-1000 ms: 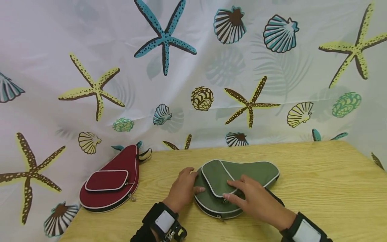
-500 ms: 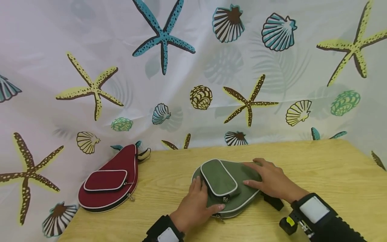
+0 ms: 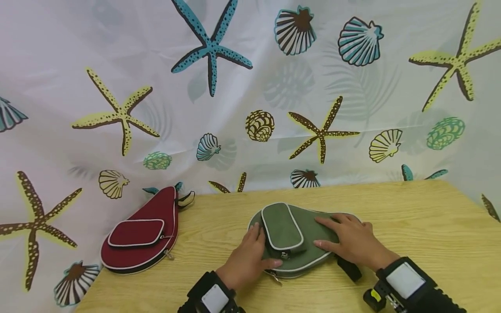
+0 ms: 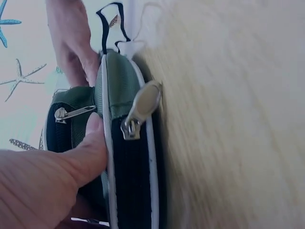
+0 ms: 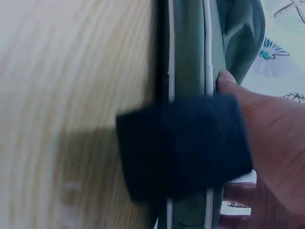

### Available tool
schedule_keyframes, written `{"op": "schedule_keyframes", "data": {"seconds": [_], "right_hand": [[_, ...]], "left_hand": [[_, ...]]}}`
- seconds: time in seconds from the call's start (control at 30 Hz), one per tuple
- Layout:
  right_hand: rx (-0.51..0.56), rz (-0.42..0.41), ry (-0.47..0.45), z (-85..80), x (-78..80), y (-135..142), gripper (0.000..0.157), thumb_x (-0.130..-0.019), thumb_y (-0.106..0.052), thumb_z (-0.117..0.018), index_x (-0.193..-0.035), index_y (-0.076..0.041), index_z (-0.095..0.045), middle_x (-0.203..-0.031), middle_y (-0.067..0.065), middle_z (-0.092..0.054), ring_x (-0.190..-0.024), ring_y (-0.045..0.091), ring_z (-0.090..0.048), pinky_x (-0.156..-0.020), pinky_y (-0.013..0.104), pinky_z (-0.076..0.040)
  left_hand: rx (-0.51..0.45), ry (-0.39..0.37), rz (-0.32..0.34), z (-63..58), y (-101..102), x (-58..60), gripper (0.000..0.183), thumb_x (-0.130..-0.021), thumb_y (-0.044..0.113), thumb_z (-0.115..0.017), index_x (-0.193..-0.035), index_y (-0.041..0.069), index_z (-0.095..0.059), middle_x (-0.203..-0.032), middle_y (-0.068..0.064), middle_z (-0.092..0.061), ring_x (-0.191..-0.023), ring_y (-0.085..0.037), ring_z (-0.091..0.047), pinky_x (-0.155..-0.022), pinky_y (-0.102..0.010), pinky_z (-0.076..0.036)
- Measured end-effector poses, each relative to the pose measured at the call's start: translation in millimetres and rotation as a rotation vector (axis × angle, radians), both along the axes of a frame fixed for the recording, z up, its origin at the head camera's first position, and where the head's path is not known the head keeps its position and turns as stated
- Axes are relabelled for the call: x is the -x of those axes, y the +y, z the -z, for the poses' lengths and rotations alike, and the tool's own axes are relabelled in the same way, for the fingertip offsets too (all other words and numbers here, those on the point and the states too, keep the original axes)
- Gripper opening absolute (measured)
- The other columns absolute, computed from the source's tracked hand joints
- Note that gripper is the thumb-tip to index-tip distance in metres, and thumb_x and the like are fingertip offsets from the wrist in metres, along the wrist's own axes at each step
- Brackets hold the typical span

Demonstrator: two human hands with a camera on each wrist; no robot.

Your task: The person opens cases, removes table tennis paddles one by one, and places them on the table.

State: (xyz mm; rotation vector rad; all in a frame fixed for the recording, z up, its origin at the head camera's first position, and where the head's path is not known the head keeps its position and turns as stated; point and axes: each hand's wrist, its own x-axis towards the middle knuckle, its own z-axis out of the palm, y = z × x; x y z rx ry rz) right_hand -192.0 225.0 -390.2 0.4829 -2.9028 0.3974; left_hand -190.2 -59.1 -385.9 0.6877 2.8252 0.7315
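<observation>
A green table tennis paddle case (image 3: 309, 219) with white piping lies flat on the table, its zipped front pocket (image 3: 282, 226) facing up. On its wide left end rests my left hand (image 3: 244, 261), fingers fairly straight over the top and thumb near the front edge. My right hand (image 3: 354, 239) lies with spread fingers on the narrow right end. In the left wrist view, the thumb touches the case close to a metal zipper pull (image 4: 147, 101). A black strap (image 5: 183, 148) sticks out by the right hand and hides part of the case's side in the right wrist view.
A dark red case (image 3: 156, 206) of the same shape, with a black loop, lies at the table's left side. Behind the wooden table (image 3: 422, 226) hangs a white cloth (image 3: 235, 108) printed with starfish and shells.
My right hand has gone from the pocket's zipper to the narrow end. My left hand has slid from the left edge toward the front. The green case has turned slightly.
</observation>
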Motion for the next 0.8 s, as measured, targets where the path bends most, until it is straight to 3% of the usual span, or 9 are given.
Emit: {"op": "schedule_keyframes", "data": {"seconds": [0.47,0.6,0.7,0.8], "right_hand": [[-0.055,0.036,-0.005,-1.3,-14.8,-2,0.068,-0.088,-0.063,-0.065,-0.141,-0.021,-0.061,-0.13,0.02,-0.059,-0.111,0.046,-0.056,-0.07,0.065,-0.043],[-0.046,0.041,-0.003,1.7,-14.9,-2,0.067,-0.088,-0.062,-0.066,-0.141,-0.021,-0.061,-0.129,0.02,-0.059,-0.112,0.046,-0.056,-0.071,0.066,-0.042],[-0.037,0.04,-0.006,2.5,-14.6,-3,0.066,-0.088,-0.06,-0.066,-0.141,-0.021,-0.061,-0.13,0.019,-0.059,-0.114,0.046,-0.056,-0.072,0.065,-0.042],[-0.035,0.034,0.005,0.9,-13.1,-2,0.066,-0.088,-0.061,-0.066,-0.14,-0.021,-0.061,-0.131,0.02,-0.058,-0.115,0.047,-0.056,-0.072,0.066,-0.042]], "left_hand": [[0.002,0.016,0.034,-1.3,-3,11.5,0.082,-0.091,0.03,-0.073,-0.149,-0.014,-0.035,-0.158,-0.032,-0.026,-0.147,-0.044,-0.027,-0.113,-0.051,-0.034],[-0.072,0.045,-0.079,5.3,-5,3.2,0.077,-0.088,0.034,-0.077,-0.141,-0.013,-0.045,-0.147,-0.033,-0.038,-0.137,-0.047,-0.039,-0.104,-0.055,-0.043],[-0.098,0.064,-0.204,9.7,-7,-8.3,0.073,-0.082,0.041,-0.082,-0.125,-0.01,-0.052,-0.121,-0.024,-0.049,-0.112,-0.04,-0.051,-0.084,-0.052,-0.051],[-0.065,0.065,-0.231,11.1,-8,-18.1,0.06,-0.079,0.046,-0.084,-0.1,-0.005,-0.06,-0.095,-0.013,-0.048,-0.088,-0.028,-0.05,-0.066,-0.045,-0.046]]}}
